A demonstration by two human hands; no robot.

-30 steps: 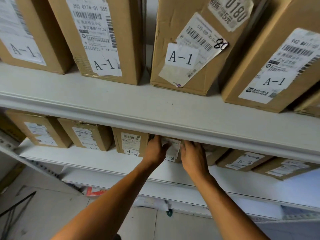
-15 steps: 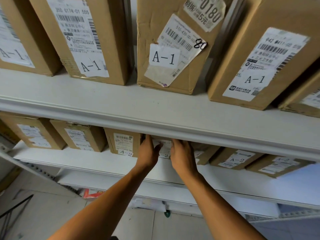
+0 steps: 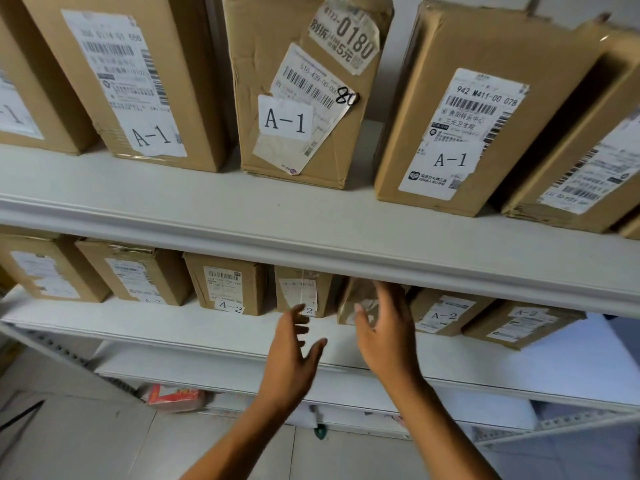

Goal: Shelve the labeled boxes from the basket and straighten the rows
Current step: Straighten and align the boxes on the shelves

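A row of cardboard boxes labeled A-2 stands on the lower white shelf (image 3: pixel 207 327). One of them, the middle A-2 box (image 3: pixel 303 289), stands upright just past my hands, with a wrinkled box (image 3: pixel 360 296) to its right. My left hand (image 3: pixel 294 351) hovers in front of the middle box, fingers spread and holding nothing. My right hand (image 3: pixel 388 327) is raised in front of the wrinkled box, fingers relaxed and empty. Larger A-1 boxes (image 3: pixel 298 98) line the upper shelf (image 3: pixel 311 216).
More A-2 boxes (image 3: pixel 225 285) stand left and right along the lower shelf. A red packet (image 3: pixel 173 396) lies on the tiled floor under the rack. Another white shelf sits below, with bare room at the right end (image 3: pixel 571 368).
Both hands have let go of the middle A-2 box and pulled back toward me, fingers now spread. The view has shifted closer to the shelves.
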